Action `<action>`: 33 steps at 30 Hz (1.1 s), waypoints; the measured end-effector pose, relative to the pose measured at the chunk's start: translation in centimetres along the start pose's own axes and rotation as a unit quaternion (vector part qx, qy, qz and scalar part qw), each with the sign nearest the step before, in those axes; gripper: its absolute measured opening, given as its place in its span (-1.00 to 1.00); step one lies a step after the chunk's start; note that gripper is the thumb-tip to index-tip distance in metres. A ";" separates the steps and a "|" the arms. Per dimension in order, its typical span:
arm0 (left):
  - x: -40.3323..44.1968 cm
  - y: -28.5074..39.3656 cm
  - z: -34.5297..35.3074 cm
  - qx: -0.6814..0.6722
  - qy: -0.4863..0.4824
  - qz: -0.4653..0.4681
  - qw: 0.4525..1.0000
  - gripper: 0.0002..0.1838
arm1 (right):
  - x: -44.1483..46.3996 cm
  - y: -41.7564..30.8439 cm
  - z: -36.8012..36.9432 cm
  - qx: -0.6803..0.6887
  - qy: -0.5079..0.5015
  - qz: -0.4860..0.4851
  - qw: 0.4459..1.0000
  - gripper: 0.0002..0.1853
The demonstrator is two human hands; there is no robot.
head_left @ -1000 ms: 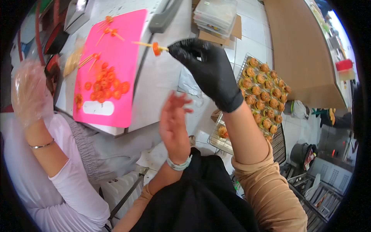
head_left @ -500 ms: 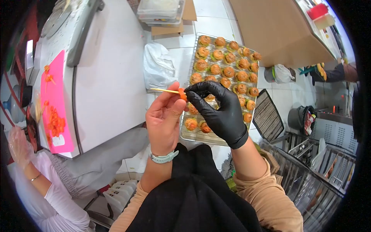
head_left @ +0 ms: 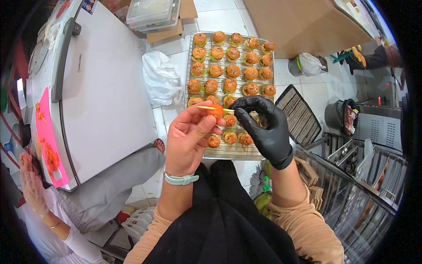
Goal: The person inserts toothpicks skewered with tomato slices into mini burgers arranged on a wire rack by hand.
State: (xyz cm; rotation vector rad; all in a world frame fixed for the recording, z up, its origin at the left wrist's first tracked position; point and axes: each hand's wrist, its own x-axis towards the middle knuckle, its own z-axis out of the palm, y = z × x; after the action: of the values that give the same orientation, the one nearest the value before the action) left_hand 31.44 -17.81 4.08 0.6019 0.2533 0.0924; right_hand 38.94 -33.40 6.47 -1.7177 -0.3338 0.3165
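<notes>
The room has a tiled floor (head_left: 215, 20); at left stands a white appliance (head_left: 105, 88), a co-worker's gloved hand (head_left: 33, 185) near its corner. A metal tray (head_left: 255, 152) with a wire rack lies ahead of the wearer, bearing rows of small filled buns (head_left: 232, 54); its support cannot be established. A pink board (head_left: 49, 127) on the appliance carries cut orange-red pieces (head_left: 52, 160). Both hands are together above the near part of the tray. The bare left hand (head_left: 189, 132) grips a tomato piece (head_left: 215, 113) between thumb and fingers; the gloved right hand (head_left: 266, 127) is closed at the fingertips on a wooden pick (head_left: 228, 110) that shows at both sides of the piece. Half a second ago the piece lay against the gloved fingertips; a short length of pick now separates them. In my judgement, one hand now steadies the piece while the other controls the pick.
</notes>
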 end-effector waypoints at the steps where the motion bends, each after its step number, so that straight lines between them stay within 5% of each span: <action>1: 0.1 -0.2 0.3 0.015 0.013 0.006 1.000 -0.65 | -0.3 0.2 -0.6 0.007 0.013 0.011 1.000 -0.87; 9: 0.2 -2.3 1.7 0.063 0.048 0.019 0.997 -0.67 | -1.8 1.1 -2.5 0.048 0.048 0.052 0.996 -0.86; 19: 0.1 -3.9 2.7 0.115 0.122 0.082 0.982 -0.69 | -2.2 0.2 -2.5 -0.255 0.068 -0.188 0.946 -0.74; 33: -0.2 -4.1 2.8 0.141 0.165 0.105 0.971 -0.72 | -3.0 -0.2 -2.5 -0.257 0.065 -0.172 0.949 -0.71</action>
State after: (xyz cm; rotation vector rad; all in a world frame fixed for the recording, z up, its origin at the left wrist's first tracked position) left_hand 32.07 -22.74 4.03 0.8963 0.5306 0.3674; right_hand 37.19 -36.84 7.14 -2.1316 -0.6503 -0.1589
